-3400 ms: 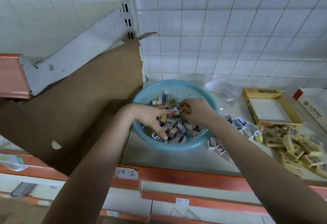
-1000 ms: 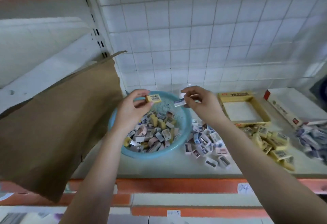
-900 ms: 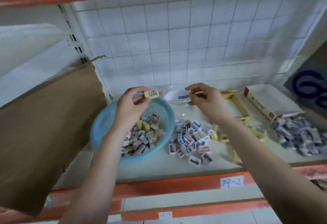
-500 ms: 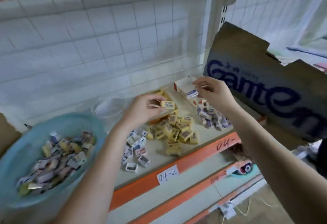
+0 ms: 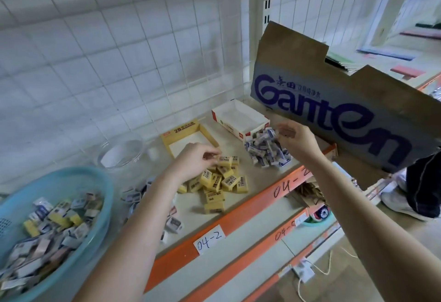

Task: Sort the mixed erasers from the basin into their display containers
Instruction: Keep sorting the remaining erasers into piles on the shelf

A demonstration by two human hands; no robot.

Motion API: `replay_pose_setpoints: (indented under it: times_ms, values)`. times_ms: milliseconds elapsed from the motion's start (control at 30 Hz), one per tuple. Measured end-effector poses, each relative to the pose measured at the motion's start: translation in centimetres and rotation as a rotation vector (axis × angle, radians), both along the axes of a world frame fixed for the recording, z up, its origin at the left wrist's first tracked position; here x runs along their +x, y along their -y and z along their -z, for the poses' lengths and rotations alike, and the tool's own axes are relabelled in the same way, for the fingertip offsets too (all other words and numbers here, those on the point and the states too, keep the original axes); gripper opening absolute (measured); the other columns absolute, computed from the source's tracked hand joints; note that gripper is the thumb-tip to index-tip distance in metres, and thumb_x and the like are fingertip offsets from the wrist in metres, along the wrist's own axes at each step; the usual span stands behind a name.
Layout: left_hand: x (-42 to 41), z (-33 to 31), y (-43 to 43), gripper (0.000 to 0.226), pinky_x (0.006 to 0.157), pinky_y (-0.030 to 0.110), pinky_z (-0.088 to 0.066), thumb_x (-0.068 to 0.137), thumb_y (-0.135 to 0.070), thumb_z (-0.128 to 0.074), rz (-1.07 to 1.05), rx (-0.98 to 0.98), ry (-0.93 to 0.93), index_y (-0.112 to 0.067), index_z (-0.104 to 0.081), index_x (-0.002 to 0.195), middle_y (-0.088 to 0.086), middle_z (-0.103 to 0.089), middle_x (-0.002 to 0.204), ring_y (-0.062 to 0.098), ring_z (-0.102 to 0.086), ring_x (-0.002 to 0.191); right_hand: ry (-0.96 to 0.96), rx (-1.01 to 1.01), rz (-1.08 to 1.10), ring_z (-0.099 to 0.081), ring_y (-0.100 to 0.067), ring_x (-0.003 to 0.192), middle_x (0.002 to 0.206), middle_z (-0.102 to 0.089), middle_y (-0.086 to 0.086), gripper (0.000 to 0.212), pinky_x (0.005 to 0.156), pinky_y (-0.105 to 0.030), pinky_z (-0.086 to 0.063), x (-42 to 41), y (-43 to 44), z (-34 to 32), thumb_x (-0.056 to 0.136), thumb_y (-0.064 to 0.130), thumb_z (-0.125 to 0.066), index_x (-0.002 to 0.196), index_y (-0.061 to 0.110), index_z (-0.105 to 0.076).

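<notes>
Both hands have come down since half a second ago: the left hand (image 5: pixel 193 162) has sunk from the air onto the heap of yellow erasers (image 5: pixel 222 182), and the right hand (image 5: pixel 297 141) has slid from beside the red-and-white box (image 5: pixel 229 127) to just above the pile of blue-and-white erasers (image 5: pixel 265 152). The left fingertips are bunched against a single yellow eraser (image 5: pixel 224 160) at the top of the heap – whether they pinch it or only touch it cannot be told. The right fingers are curled towards the thumb with a blurred brownish patch between them (too smeared to say if anything is held). Behind the yellow heap sits the yellow display box (image 5: pixel 183 131), open and white inside; the red-and-white box lies just behind the blue-and-white pile. The teal basin (image 5: pixel 107 195) stands at the far left of the shelf with mixed erasers (image 5: pixel 47 220) in it. A clear plastic tub (image 5: pixel 121 153) stands behind it, and a scatter of grey-and-white erasers (image 5: pixel 134 197) lies partly hidden under the left forearm. A cardboard sheet (image 5: pixel 334 110) printed "Ganten" leans at the right end, and a handwritten label (image 5: pixel 210 238) reading 04-2 is stuck to the orange shelf edge (image 5: pixel 241 214).
</notes>
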State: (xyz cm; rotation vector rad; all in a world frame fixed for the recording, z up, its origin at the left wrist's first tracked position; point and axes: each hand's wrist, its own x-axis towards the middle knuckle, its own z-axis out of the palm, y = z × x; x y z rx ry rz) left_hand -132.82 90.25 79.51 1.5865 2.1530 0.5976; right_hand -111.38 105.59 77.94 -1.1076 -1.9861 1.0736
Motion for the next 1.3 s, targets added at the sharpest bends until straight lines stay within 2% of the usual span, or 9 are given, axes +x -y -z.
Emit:
replay_pose_setpoints:
  times_ms: [167,267,400,567,633,933,1067,1200,1300]
  values:
    - [0.1,0.0,0.0,0.036,0.084,0.019,-0.043,0.088,-0.021,-0.066,-0.021,0.017,0.004,-0.028,-0.062,0.123,0.000,-0.062,0.122,0.009,-0.061,0.097,-0.024,0.050,-0.029,-0.055,-0.012,0.112,0.121,-0.061,0.001,0.033,0.093,-0.031,-0.049,-0.7,0.0,-1.0,0.089,0.003,-0.054,0.117,0.020,-0.060]
    - [-0.1,-0.4,0.5,0.036,0.094,0.024,-0.041,0.088,-0.026,-0.065,-0.032,0.046,-0.014,-0.029,-0.061,0.124,-0.003,-0.057,0.131,0.012,-0.055,0.113,-0.013,0.086,-0.063,-0.055,-0.014,0.115,0.124,-0.059,0.000,0.032,0.094,-0.032,-0.049,-1.8,0.3,-1.5,0.089,0.005,-0.055,0.114,0.023,-0.062]
    - [-1.5,-1.6,2.5,0.039,0.109,0.026,-0.026,0.088,-0.025,-0.064,-0.065,0.104,-0.124,-0.027,-0.058,0.126,-0.006,-0.050,0.139,0.011,-0.044,0.129,-0.019,0.143,-0.148,-0.050,-0.010,0.116,0.125,-0.057,0.005,0.029,0.083,-0.020,-0.044,-4.8,1.6,-2.6,0.090,0.008,-0.054,0.110,0.026,-0.062]
    - [-4.0,-3.6,7.5,0.036,0.101,0.011,-0.023,0.088,-0.020,-0.065,-0.182,0.240,-0.165,-0.025,-0.060,0.123,-0.011,-0.053,0.131,0.000,-0.045,0.117,-0.037,0.177,-0.321,-0.051,-0.013,0.115,0.123,-0.058,0.004,0.026,0.085,-0.022,-0.042,-9.8,5.2,-3.8,0.090,0.008,-0.055,0.109,0.024,-0.064]
    - [-5.1,-3.8,9.8,0.035,0.102,0.014,-0.028,0.086,-0.017,-0.067,-0.241,0.276,-0.172,-0.023,-0.063,0.120,-0.007,-0.056,0.128,0.005,-0.049,0.116,-0.039,0.182,-0.380,-0.055,-0.017,0.110,0.117,-0.059,0.005,0.023,0.084,-0.025,-0.045,-11.8,6.8,-4.1,0.089,0.010,-0.056,0.106,0.023,-0.065]
    - [-9.1,-3.5,22.4,0.037,0.107,0.026,-0.032,0.085,-0.015,-0.069,-0.575,0.247,-0.181,-0.022,-0.063,0.120,-0.007,-0.056,0.127,0.008,-0.049,0.119,-0.069,0.166,-0.712,-0.057,-0.010,0.105,0.110,-0.057,0.006,0.021,0.088,-0.020,-0.046,-19.7,15.4,-4.4,0.088,0.007,-0.057,0.099,0.022,-0.066]
    - [-10.1,-3.1,27.3,0.036,0.104,0.020,-0.031,0.084,-0.013,-0.069,-0.681,0.218,-0.188,-0.017,-0.064,0.120,0.001,-0.057,0.129,0.012,-0.051,0.120,-0.070,0.143,-0.841,-0.060,-0.012,0.105,0.116,-0.062,0.002,0.022,0.096,-0.028,-0.048,-22.3,19.1,-3.9,0.087,0.005,-0.059,0.097,0.024,-0.065]
    - [-10.8,-3.0,31.0,0.039,0.094,0.007,-0.025,0.085,-0.010,-0.068,-0.754,0.192,-0.184,-0.013,-0.062,0.123,0.001,-0.056,0.129,0.004,-0.046,0.115,-0.043,0.114,-0.942,-0.059,-0.011,0.106,0.116,-0.062,0.000,0.026,0.097,-0.024,-0.046,-24.2,21.8,-3.8,0.087,0.005,-0.059,0.094,0.029,-0.063]
    - [-11.3,-2.5,32.6,0.041,0.095,0.013,-0.028,0.086,-0.013,-0.067,-0.796,0.143,-0.145,-0.015,-0.059,0.127,-0.001,-0.054,0.134,0.009,-0.047,0.120,-0.007,0.147,-0.988,-0.058,-0.015,0.111,0.119,-0.061,-0.002,0.024,0.101,-0.028,-0.045,-25.6,23.4,-3.7,0.086,0.006,-0.061,0.098,0.028,-0.064]
